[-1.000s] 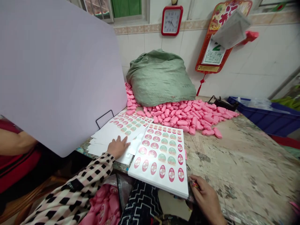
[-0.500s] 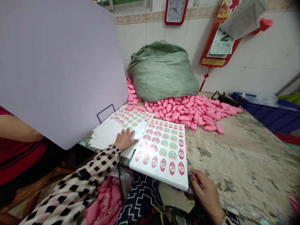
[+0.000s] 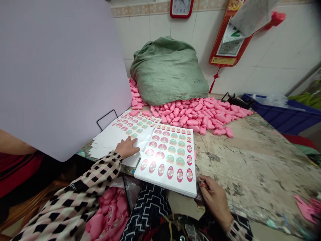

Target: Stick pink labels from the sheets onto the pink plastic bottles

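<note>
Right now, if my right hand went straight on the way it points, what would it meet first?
Your right hand would probably meet the right edge of the sticker sheet stack just beside it, though their relative height is unclear.

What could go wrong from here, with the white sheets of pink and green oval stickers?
1. The neat stack of white sticker sheets seems to jut past the table's front edge; a bump from the bare right hand beside it could tip or skew it.
2. The fanned loose white sheets under the bare left hand might slide if dragged.
3. Small pink bottle-shaped pieces on their far end could roll or snag.
</note>
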A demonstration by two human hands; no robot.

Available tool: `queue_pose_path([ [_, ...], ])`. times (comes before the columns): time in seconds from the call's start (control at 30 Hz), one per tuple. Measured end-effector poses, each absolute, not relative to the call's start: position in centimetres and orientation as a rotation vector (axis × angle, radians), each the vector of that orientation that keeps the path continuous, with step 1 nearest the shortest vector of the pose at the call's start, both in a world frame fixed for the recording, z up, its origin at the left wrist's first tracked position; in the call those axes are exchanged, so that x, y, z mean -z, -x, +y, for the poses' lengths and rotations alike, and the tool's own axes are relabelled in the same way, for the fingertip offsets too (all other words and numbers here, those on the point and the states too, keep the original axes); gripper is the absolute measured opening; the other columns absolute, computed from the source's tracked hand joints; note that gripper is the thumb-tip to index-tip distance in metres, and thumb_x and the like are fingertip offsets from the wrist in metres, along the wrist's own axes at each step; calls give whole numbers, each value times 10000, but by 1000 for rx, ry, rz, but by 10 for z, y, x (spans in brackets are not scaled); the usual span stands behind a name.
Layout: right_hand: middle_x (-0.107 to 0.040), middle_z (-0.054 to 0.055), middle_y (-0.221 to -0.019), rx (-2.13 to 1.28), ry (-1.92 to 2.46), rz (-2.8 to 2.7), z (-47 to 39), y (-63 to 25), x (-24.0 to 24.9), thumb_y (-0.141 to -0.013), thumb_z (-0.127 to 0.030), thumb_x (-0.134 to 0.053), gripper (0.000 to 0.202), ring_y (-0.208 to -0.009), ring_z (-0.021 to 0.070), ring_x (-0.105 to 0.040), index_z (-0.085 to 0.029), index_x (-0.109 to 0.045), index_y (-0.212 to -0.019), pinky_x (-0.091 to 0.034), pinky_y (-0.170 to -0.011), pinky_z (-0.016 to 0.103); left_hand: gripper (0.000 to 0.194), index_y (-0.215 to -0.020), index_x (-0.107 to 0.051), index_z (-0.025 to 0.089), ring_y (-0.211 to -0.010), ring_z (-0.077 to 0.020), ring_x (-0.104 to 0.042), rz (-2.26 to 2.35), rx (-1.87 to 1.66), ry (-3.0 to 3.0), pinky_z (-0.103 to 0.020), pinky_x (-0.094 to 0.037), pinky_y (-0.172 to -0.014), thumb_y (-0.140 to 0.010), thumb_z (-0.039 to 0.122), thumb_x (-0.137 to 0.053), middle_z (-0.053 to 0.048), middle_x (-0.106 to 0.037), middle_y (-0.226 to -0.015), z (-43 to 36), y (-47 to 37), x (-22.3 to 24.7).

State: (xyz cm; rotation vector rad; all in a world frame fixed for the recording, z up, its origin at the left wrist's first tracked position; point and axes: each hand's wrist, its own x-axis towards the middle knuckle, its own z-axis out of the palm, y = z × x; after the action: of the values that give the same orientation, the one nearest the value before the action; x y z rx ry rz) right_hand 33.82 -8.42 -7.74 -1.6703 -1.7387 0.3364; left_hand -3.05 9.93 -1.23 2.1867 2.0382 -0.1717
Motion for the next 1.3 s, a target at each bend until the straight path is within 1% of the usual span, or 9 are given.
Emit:
queue_pose_path([
  [0.07, -673, 65, -929, -325, 1658, -1735, -84, -336, 76, -801, -231, -440, 248, -864, 191, -629, -193, -628, -958, -488, -751, 286, 733, -1397, -350, 260, -1278, -431, -326, 2024, 131, -2227, -524, -326, -952, -761, 622, -393, -140, -267, -1485, 95, 30, 11],
  [0.13, -672, 59, -912, -313, 1644, -1730, -83, -334, 74, -792, -209, -435, 250, -850, 184, -628, -197, -629, -949, -489, -735, 275, 748, -1414, -315, 246, -1336, -402, -230, 1987, 67, -2298, -536, -276, -996, -784, 648, -333, -118, -225, -1506, 91, 28, 16],
  [0.2, -669, 54, -886, -292, 1634, -1724, -82, -333, 74, -784, -188, -429, 246, -829, 176, -627, -197, -625, -932, -487, -721, 265, 684, -1418, -303, 258, -1363, -366, -184, 1946, 8, -2368, -545, -244, -1018, -831, 608, -283, -86, -213, -1514, 87, 25, 27],
  [0.27, -665, 48, -857, -264, 1630, -1716, -81, -332, 75, -774, -171, -429, 240, -806, 168, -624, -196, -621, -914, -485, -714, 259, 591, -1407, -324, 284, -1364, -346, -200, 1921, -18, -2412, -556, -225, -1024, -874, 530, -254, -63, -242, -1506, 84, 23, 40],
  [0.33, -662, 40, -837, -231, 1623, -1711, -80, -331, 76, -763, -161, -431, 233, -789, 162, -623, -197, -619, -897, -482, -708, 253, 544, -1401, -332, 302, -1362, -335, -214, 1930, -48, -2458, -559, -203, -1032, -894, 479, -243, -48, -262, -1500, 82, 23, 51],
  [0.83, -664, 42, -845, -196, 1639, -1717, -80, -330, 78, -754, -141, -442, 240, -794, 167, -620, -195, -627, -898, -476, -713, 253, 536, -1396, -349, 290, -1341, -336, -257, 1984, -143, -2562, -547, -200, -1028, -898, 456, -240, -53, -304, -1483, 75, 20, 58],
  [1.07, -662, 53, -846, -388, 1674, -1625, -78, -333, 71, -789, -182, -451, 197, -799, 179, -600, -176, -624, -881, -451, -722, 264, 533, -1379, -383, 282, -1337, -330, -271, 1966, -165, -2555, -547, -222, -1028, -902, 469, -239, -58, -327, -1472, 73, 20, 54],
  [1.2, -664, 39, -776, -543, 1724, -1504, -72, -334, 65, -796, -228, -473, 173, -731, 176, -594, -174, -636, -816, -440, -678, 255, 548, -1348, -441, 226, -1321, -342, -303, 1951, -214, -2550, -548, -253, -1022, -901, 475, -245, -104, -374, -1441, 74, 22, 56],
  [1.3, -652, 28, -717, -674, 1737, -1463, -68, -335, 63, -802, -289, -496, 185, -692, 175, -585, -172, -635, -765, -431, -638, 251, 546, -1305, -490, 169, -1313, -311, -336, 1889, -302, -2540, -527, -275, -1028, -914, 426, -209, -139, -402, -1416, 78, 27, 60],
])
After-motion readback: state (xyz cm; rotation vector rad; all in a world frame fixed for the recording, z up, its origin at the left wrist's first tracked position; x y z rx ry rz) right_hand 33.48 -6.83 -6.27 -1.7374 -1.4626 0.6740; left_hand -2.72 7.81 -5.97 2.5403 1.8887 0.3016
